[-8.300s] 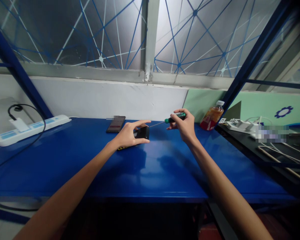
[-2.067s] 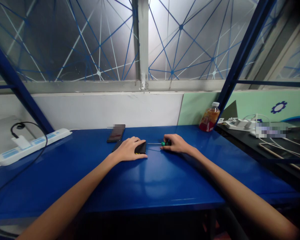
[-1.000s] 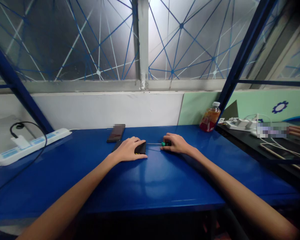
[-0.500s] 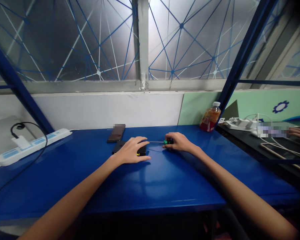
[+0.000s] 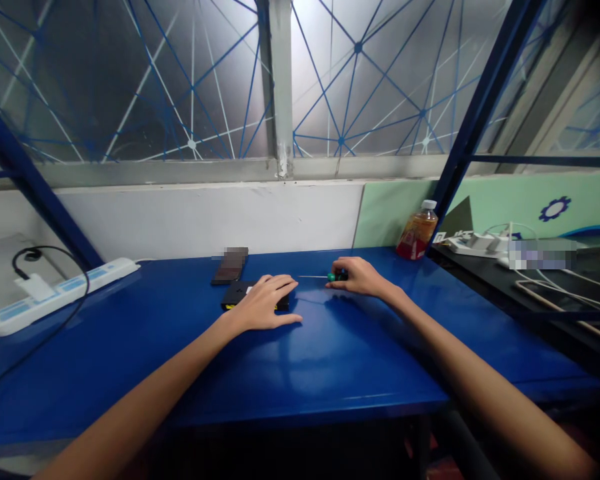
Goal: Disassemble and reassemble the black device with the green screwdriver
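My left hand [image 5: 265, 303] lies over the right part of a flat black box [image 5: 236, 292] with yellow along its lower edge. Its fingers are stretched out and the thumb is spread apart from them. A small white patch shows on the box beside the knuckles. To the right, my right hand [image 5: 357, 276] is closed around a screwdriver [image 5: 331, 277] with a green and black handle. The thin metal shaft points left, its tip close to the left fingertips. Most of the handle is hidden in the palm.
Behind the box lies a dark phone-like slab [image 5: 231, 265] on the blue table [image 5: 300, 373]. A white power strip [image 5: 65, 293] with a black cable is at the left. A drink bottle [image 5: 418, 230] stands at the back right, near cables and a white plug strip [image 5: 475, 241].
My right hand has risen slightly with the screwdriver. My left hand has shifted a little towards me, uncovering more of the box. The view has drifted slightly.
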`<state>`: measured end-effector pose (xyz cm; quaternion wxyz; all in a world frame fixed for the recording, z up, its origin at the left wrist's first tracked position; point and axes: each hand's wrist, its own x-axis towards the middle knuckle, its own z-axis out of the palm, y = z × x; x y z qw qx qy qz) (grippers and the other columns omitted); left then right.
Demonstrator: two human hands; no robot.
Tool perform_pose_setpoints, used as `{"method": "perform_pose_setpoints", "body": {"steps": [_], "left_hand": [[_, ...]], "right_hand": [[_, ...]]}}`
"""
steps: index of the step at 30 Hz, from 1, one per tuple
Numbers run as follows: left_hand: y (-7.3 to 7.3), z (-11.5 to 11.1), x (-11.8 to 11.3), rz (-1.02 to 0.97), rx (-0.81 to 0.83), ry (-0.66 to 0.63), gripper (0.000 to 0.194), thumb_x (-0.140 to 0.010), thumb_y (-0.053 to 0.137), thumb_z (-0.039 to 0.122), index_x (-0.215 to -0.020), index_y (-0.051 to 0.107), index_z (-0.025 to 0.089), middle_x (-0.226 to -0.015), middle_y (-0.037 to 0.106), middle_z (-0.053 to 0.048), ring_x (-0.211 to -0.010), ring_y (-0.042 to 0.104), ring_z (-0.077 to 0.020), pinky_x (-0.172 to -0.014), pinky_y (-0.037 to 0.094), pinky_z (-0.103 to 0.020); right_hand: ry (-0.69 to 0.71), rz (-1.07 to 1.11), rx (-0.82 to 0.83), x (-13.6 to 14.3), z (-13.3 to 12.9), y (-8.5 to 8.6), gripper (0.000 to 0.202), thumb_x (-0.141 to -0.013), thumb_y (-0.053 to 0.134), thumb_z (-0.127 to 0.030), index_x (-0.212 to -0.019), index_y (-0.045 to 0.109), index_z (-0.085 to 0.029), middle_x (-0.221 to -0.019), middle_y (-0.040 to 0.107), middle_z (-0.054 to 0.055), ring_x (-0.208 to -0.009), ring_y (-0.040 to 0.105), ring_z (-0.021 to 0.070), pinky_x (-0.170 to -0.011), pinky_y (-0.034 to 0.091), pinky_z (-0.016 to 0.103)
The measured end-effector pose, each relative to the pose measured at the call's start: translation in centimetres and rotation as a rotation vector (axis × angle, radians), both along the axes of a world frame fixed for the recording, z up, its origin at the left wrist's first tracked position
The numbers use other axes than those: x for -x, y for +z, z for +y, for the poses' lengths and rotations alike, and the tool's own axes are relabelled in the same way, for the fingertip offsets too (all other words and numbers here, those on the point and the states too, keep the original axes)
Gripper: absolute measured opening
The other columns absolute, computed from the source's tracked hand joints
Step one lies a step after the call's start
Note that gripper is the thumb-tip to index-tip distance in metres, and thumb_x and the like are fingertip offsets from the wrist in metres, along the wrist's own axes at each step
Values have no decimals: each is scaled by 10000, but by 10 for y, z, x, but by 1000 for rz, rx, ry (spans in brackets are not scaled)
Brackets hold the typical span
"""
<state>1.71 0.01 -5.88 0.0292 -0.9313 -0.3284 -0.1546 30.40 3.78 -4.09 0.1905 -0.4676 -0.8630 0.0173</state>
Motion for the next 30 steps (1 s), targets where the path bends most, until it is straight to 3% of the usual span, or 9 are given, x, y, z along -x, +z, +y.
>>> {"method": "perform_pose_setpoints", "body": {"steps": [5,9,12,18,30], "left_hand": [[2,-2,-4,-18,123,-22,857,-832,513,717,-1510,288,243,-1560,308,-101,-1431,281,-310,-1140,231,-491],[3,2,-2,-67,198,12,867,-811,540,719,-1514,267,291,-1593,221,-72,-1459,198,-323,-1156,179,-533],[3,9,6,-74,194,56,898,-772,588,724,-1504,292,298,-1573,280,-91,-1429,266,-341,-1147,189,-541],[2,16,16,-37,180,122,868,-753,595,732,-1453,408,254,-1362,512,-130,-1198,501,-338,-1001,386,-471],[0,15,15,-14,152,120,808,-784,550,738,-1415,463,240,-1289,551,-119,-1133,526,-316,-952,407,-429]], "right_hand": [[-47,86,-5,-10,2,8,292,-772,708,-470,-803,659,-184,-766,660,27,-683,572,154,-592,330,243],[-61,132,49,-13,-1,14,318,-774,689,-491,-770,640,-177,-703,627,9,-632,540,136,-564,310,240],[-18,117,104,-9,-7,16,351,-812,631,-510,-718,607,-172,-626,557,-15,-569,469,113,-527,273,239],[125,65,274,8,-19,11,536,-852,512,-619,-558,497,-171,-525,399,-44,-509,322,88,-502,236,249],[155,37,296,24,-25,3,559,-845,514,-616,-515,478,-167,-509,337,-53,-508,271,86,-501,198,251]]}}
